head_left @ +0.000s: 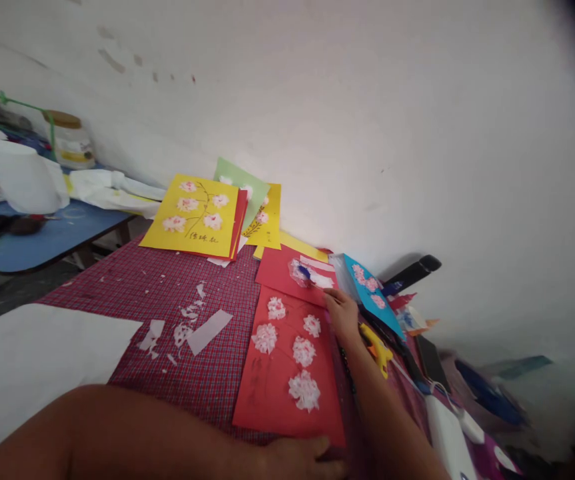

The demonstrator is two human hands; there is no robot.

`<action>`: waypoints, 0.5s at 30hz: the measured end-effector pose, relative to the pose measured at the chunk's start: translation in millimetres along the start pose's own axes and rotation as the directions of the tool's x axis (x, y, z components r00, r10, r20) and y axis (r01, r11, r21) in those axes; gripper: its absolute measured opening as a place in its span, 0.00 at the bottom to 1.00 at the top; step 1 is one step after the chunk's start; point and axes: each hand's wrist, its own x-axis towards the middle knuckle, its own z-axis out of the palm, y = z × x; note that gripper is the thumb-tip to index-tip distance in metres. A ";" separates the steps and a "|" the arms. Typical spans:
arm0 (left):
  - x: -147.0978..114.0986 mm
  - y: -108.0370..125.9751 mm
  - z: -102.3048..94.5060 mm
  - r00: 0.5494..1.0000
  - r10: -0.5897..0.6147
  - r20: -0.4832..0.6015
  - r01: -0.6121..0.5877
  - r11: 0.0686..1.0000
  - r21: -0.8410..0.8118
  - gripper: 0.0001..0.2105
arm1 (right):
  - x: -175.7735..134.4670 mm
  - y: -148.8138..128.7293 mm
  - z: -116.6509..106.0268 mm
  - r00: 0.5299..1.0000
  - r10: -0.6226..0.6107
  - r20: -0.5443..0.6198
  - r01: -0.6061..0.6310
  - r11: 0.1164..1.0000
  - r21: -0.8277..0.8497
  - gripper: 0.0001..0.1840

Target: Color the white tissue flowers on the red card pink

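A red card (pixel 282 373) with several puffy pink-white paper flowers and dark writing lies on the checked tablecloth. At its top right corner, my right hand (pixel 343 315) has closed its fingers on the edge, beside a second red sheet (pixel 271 268). That sheet carries white paper strips and a clear bag (pixel 298 272) with something blue on it. My left hand (pixel 302 459) rests by the card's bottom edge, thumb touching it and fingers apart. Left of the card are a pale paper strip (pixel 210 332) and torn white scraps (pixel 183 333).
Yellow (pixel 194 217) and green (pixel 243 180) flower cards lean against the wall. A blue flower card (pixel 374 293), a yellow glue gun (pixel 377 350) and a white box (pixel 448 437) are at right. White paper (pixel 42 360) covers the near left. A blue table (pixel 82 230) holds tissue and a jar (pixel 71 141).
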 end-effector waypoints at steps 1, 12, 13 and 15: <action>-0.1 0.2 -1.1 1.000 -0.004 0.009 0.004 1.000 0.011 0.18 | -0.5 1.6 -1.5 1.000 0.002 -0.006 -0.002 1.000 0.006 0.24; -1.8 -8.9 -23.4 1.000 -0.022 -0.019 0.024 0.997 0.071 0.19 | 0.0 14.6 -6.9 0.997 0.062 -0.037 -0.058 0.994 0.096 0.24; -2.3 -8.5 -22.8 1.000 -0.023 -0.021 0.024 0.997 0.066 0.19 | -1.2 14.4 -6.8 0.997 0.068 -0.037 -0.064 0.993 0.102 0.24; -3.3 -7.5 -21.6 1.000 -0.015 -0.018 0.016 0.998 0.057 0.19 | -4.3 12.8 -7.5 0.996 0.078 -0.044 -0.072 0.991 0.112 0.24</action>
